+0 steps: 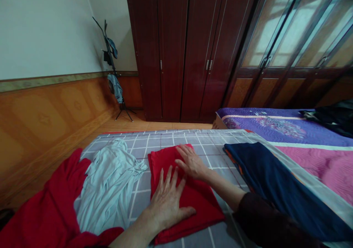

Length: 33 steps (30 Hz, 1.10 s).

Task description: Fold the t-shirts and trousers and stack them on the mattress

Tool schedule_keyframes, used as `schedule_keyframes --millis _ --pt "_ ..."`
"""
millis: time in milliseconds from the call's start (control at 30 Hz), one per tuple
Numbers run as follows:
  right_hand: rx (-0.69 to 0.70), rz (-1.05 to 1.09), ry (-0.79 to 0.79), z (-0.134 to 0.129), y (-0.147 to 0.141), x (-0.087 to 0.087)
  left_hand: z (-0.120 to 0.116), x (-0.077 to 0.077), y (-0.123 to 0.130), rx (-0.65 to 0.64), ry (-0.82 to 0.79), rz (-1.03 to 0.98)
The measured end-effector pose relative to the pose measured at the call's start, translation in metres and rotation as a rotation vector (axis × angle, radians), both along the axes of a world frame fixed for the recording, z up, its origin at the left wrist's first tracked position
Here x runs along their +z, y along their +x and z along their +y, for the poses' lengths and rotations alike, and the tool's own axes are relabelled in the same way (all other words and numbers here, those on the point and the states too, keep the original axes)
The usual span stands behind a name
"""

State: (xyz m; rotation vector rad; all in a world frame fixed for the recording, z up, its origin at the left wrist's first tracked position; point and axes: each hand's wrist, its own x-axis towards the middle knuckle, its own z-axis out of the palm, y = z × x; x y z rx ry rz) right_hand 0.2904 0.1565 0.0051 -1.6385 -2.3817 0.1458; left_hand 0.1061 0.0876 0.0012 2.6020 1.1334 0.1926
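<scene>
A red garment [200, 200], folded into a long flat rectangle, lies on the grey checked bed sheet [140, 204]. My left hand [167, 202] rests on its near left part, palm down with fingers spread. Farther up, my right hand [191, 161] lies flat across the far end of the same cloth, fingers stretched toward the left. Neither hand grips anything. To the left is a crumpled pale blue garment [109, 185], with a loose red cloth [52, 207] beside it. A folded dark blue garment [278, 185] with orange edging lies to the right.
Past the bed's far edge stands a dark red wardrobe [171, 56]. A black coat stand [110, 56] holds clothes in the corner. On the right is another bed with a purple and pink cover [264, 121], a black garment [333, 117] lying on it.
</scene>
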Motion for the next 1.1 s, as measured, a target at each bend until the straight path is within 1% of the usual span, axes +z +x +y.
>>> schedule_keyframes --millis 67,100,133,200,300,367,400,433,500,567,600,633,733,767,833,967,1033,1100 --pt "0.196 0.012 -0.025 -0.011 -0.009 -0.004 0.0 0.0 0.0 -0.01 -0.015 -0.01" --pt "0.25 0.01 -0.04 -0.012 -0.01 -0.005 0.0 0.001 0.0 -0.008 -0.02 -0.011" --pt "0.263 0.002 -0.052 -0.009 -0.009 -0.007 0.0 0.001 0.001 -0.005 -0.023 -0.008" --pt "0.185 -0.027 -0.068 0.005 -0.004 -0.006 -0.001 0.002 0.001 0.007 -0.02 0.002" --pt "0.045 -0.045 -0.071 0.029 -0.001 0.002 -0.001 0.004 0.0 0.014 0.001 -0.004" --pt "0.003 -0.045 -0.054 0.032 -0.01 0.009 -0.002 0.005 -0.001 -0.024 0.013 -0.031" --pt "0.01 -0.042 -0.04 0.028 -0.018 0.011 -0.002 0.006 -0.001 -0.067 0.02 -0.048" --pt "0.061 -0.04 -0.035 0.023 -0.027 0.012 -0.002 0.006 -0.001 -0.114 0.026 -0.066" --pt "0.254 -0.046 -0.063 0.01 -0.045 0.012 -0.003 0.007 -0.001 -0.173 0.03 -0.097" --pt "0.425 -0.063 -0.109 0.007 -0.057 0.01 -0.004 0.007 -0.001 -0.179 0.022 -0.112" --pt "0.458 -0.071 -0.121 0.01 -0.061 0.009 -0.004 0.008 -0.001 -0.177 0.021 -0.114" --pt "0.446 -0.078 -0.118 0.015 -0.064 0.008 -0.004 0.009 -0.001 -0.182 0.026 -0.11" --pt "0.312 -0.086 -0.072 0.036 -0.072 0.007 -0.003 0.014 -0.002 -0.229 0.066 -0.089" --pt "0.273 -0.088 -0.058 0.04 -0.076 0.007 -0.003 0.015 -0.002 -0.236 0.079 -0.09" --pt "0.23 -0.093 -0.037 0.038 -0.087 0.005 -0.002 0.018 -0.003 -0.245 0.085 -0.113" --pt "0.268 -0.1 -0.052 0.023 -0.11 -0.003 -0.002 0.02 -0.003 -0.238 0.02 -0.189" --pt "0.278 -0.099 -0.07 0.025 -0.117 -0.006 -0.002 0.021 -0.003 -0.238 0.016 -0.229" --pt "0.26 -0.094 -0.077 0.035 -0.123 -0.007 -0.003 0.022 -0.002 -0.252 0.054 -0.261"
